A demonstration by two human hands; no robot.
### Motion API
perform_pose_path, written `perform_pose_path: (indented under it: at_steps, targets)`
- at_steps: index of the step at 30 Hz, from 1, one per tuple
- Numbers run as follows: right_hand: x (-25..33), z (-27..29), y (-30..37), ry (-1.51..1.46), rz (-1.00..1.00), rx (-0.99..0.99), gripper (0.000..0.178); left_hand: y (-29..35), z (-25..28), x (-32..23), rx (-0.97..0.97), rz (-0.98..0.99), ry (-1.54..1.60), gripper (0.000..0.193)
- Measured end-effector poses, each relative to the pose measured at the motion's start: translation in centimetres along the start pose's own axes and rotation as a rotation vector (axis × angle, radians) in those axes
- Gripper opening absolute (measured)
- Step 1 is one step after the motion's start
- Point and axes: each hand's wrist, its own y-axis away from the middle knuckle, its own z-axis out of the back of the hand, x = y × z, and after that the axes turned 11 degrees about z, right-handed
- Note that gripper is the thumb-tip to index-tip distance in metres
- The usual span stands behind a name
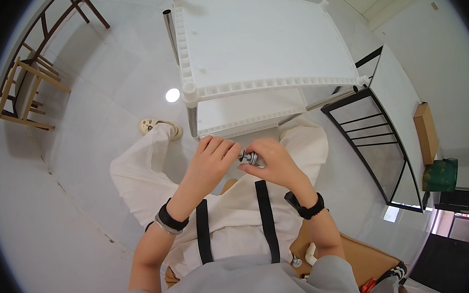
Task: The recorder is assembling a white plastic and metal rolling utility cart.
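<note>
In front of my lap, my two hands meet around a small caster wheel (251, 158) with shiny metal parts and a dark ring. The fingers of my right hand (276, 163) pinch it, thumb below and forefinger above. My left hand (209, 163) is curled closed at its other end, hiding that part. Just beyond my hands stands a white plastic shelf unit (262, 42) with ribbed edges and metal tube posts (193, 121). Its lower shelf (248, 112) shows beneath the top one.
A cardboard box (358, 247) lies by my right side, with a similar caster (296, 261) and a white curved piece (310, 254) near it. To the right stands a black-framed table (380, 146) bearing a brown box (425, 131). Wooden chairs (21, 100) stand far left.
</note>
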Motion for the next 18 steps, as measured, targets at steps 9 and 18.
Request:
perform_pose_path:
  at_steps: [9, 18]
  targets:
    - [-0.5, -2.8, 1.1, -0.161, -0.15, -0.214, 0.017, 0.0, 0.0, 0.1, 0.042, 0.007, 0.039, 0.021]
    - [-1.2, -3.5, 1.3, -0.019, -0.042, -0.264, 0.019, 0.0, 0.4, 0.0, 0.055, 0.002, 0.008, 0.029]
